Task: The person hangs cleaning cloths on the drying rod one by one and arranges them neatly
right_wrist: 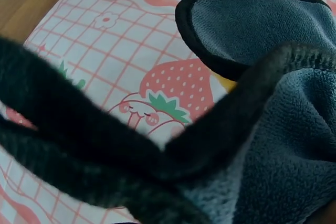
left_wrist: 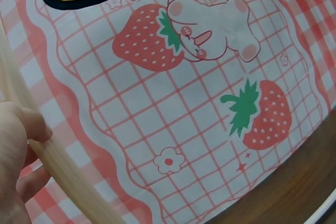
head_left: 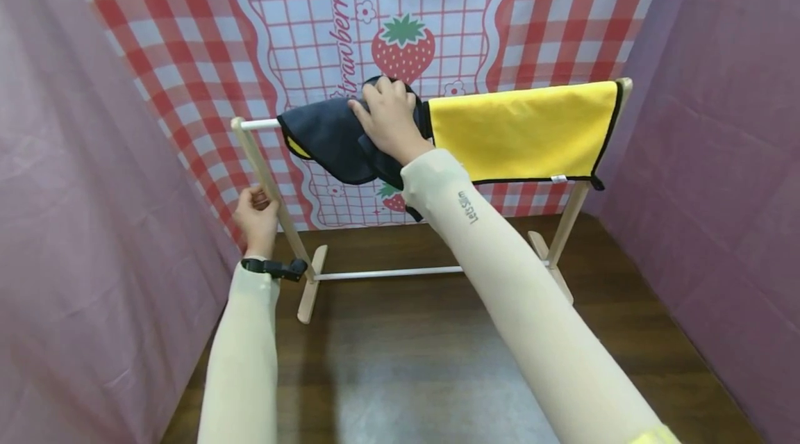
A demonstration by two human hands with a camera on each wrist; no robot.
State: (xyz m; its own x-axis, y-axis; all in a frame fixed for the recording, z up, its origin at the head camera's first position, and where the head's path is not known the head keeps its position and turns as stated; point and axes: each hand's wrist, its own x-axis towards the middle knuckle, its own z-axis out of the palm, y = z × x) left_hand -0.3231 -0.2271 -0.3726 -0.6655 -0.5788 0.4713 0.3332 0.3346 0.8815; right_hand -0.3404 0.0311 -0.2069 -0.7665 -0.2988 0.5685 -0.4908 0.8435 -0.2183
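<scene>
A small drying rack with wooden posts and white bars stands ahead. My left hand [head_left: 256, 222] grips its left post [head_left: 289, 225]; the left wrist view shows fingers on both sides of the wood. Over the left part of the top bar [head_left: 259, 124] hangs a dark grey towel [head_left: 331, 135] with black edging and a yellow underside. My right hand [head_left: 392, 117] holds this towel from above, fingers bent over its bunched top. Its folds and black edges [right_wrist: 210, 129] fill much of the right wrist view. A yellow towel [head_left: 525, 131] hangs spread on the right part of the bar.
Behind the rack hangs a red-and-white checked cloth [head_left: 550, 20] with strawberries. Pink curtains [head_left: 719, 117] flank both sides. A lower white bar [head_left: 387, 272] joins the rack's wooden feet [head_left: 312, 288] on the brown wood-grain surface [head_left: 406, 360].
</scene>
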